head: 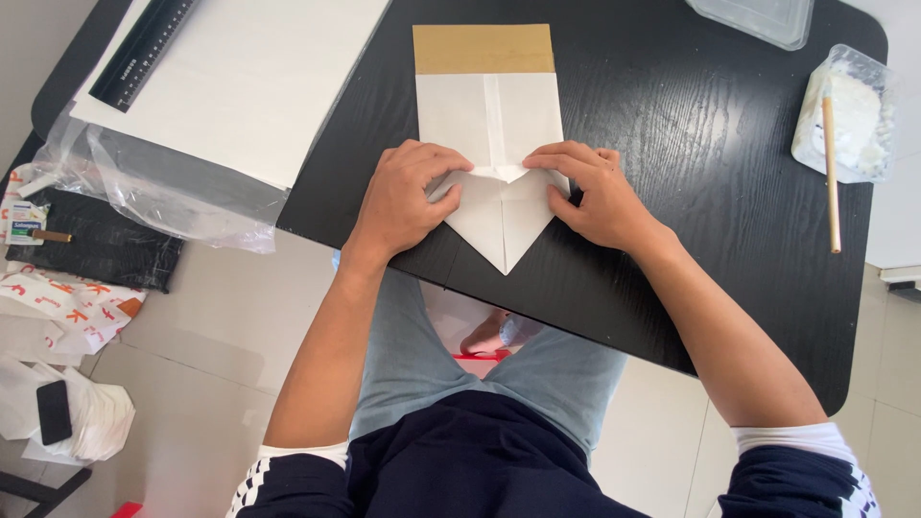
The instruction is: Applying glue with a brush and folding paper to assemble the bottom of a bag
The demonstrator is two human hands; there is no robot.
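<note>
Hands press flat on a folded sheet of white paper (491,163) that lies in the middle of the black desk (672,192). The left hand (403,201) lies on the left side of the paper, fingers bent, with the fingertips pushing down near the middle fold. The right hand (595,197) does the same on the right side. Neither hand grips anything; both are open and push down, so the paper stays flat and the folds stay sharp.

The paper ends in a point (504,259) on the side near the person, because its two corners are folded in to meet at the middle line. Its far end shows a brown strip (484,48), which looks like the other side of the sheet.

At the far left, a big white sheet (240,86) sits on a clear plastic bag (163,192), with a black ruler (144,53) on top of it. At the far right is a clear tub (849,110) with something white inside, and a thin wooden stick (831,173) leans on it. Another clear tub (758,19) sits at the top edge.

On the floor at the left lie printed paper wraps (67,307) and a dark phone (54,411).
</note>
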